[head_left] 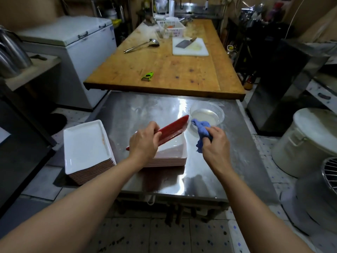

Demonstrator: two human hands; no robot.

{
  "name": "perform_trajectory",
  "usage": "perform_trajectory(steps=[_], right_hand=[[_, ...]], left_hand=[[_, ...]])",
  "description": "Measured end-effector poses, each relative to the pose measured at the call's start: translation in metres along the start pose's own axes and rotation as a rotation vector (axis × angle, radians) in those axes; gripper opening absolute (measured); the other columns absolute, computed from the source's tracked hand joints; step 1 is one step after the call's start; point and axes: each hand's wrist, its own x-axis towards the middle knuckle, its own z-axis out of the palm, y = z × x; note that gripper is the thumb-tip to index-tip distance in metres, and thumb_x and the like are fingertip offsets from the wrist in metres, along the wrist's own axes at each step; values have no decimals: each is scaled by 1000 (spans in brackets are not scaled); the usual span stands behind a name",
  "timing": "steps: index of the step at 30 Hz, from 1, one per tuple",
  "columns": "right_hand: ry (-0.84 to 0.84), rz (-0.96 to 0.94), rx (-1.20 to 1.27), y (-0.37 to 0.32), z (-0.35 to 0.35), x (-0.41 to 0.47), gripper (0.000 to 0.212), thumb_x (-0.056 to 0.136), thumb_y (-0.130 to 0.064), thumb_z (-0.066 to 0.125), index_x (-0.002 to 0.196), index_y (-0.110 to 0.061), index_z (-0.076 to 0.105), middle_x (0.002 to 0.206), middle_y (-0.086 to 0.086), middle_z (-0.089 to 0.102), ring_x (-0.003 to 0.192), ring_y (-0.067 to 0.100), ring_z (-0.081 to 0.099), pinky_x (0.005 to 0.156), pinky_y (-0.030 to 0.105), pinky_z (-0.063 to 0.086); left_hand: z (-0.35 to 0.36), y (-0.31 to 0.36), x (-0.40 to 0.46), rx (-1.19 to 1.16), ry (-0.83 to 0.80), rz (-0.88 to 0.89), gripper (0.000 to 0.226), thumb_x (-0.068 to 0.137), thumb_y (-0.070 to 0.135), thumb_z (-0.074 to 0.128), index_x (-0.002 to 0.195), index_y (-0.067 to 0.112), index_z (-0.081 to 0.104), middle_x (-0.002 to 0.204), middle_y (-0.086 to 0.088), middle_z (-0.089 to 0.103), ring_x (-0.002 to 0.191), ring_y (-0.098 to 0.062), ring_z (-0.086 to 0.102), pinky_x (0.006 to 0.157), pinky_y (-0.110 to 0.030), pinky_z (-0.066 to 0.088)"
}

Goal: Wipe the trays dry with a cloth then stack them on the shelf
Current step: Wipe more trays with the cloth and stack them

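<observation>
My left hand (144, 141) grips a tray (171, 128) tilted on edge, its red underside facing me, above a stack of white trays (169, 152) on the steel table (145, 110). My right hand (215, 143) holds a crumpled blue cloth (201, 131) just right of the tilted tray's far end; I cannot tell whether the cloth touches it. A second, taller stack of white trays (85, 147) sits at the table's left edge, overhanging it.
A clear bowl of cloudy liquid (207, 114) stands on the steel table beyond the cloth. Behind is a wooden table (164, 70) with a green peeler (148, 76), ladle, cutting board with cleaver (189, 46) and basket. A white bucket (308, 139) stands at right, a chest freezer (73, 39) at left.
</observation>
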Motion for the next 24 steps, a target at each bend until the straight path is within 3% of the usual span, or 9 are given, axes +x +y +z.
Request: perform_trajectory(steps=[2,5,9,12,16,20,24], right_hand=[[50,-41,46,-21,-8,3,32,85,1,49,111,-7,67,121,13,55,111,24,50,92,25,37],[105,-129,130,-55,-15,5,33,87,-2,51,117,-9,65,129,10,50,119,19,47,101,25,36],[135,-311,235,-99,-19,2,30,90,-8,56,120,-5,63,137,8,44,123,9,39,101,13,28],[147,-423,196,-129,-15,0,24,94,-15,54,110,-4,67,135,11,46,126,21,41,106,30,33],[232,-458,15,-159,-6,3,19,87,-16,58,103,-7,60,119,13,51,111,32,46,97,43,36],[220,-557,-160,-170,1,6,22,87,-22,56,108,-15,59,123,8,50,108,30,44,93,38,32],[224,-673,-181,-171,-5,10,19,85,-22,54,99,-10,57,117,10,55,101,30,48,86,39,33]], left_hand=[[-16,10,3,-212,49,-92,7,90,18,56,85,13,55,72,-4,63,68,-25,56,63,-35,41],[-39,20,6,-486,45,-259,12,90,15,57,78,16,56,62,8,56,57,-6,51,55,-21,38],[-62,30,4,-867,9,-440,18,92,10,53,76,16,57,64,2,61,53,-5,55,53,-20,46],[-78,37,2,-958,36,-436,21,92,5,53,73,13,56,62,-1,58,53,-8,52,56,-24,43],[-92,45,-3,-983,34,-421,22,93,5,52,72,13,55,55,3,59,50,-9,52,51,-22,44],[-100,52,-7,-1069,104,-455,23,93,3,50,72,13,55,54,1,58,53,-14,50,52,-25,44],[-110,55,-5,-1140,143,-512,22,93,4,50,74,13,57,54,1,60,51,-15,51,54,-28,46]])
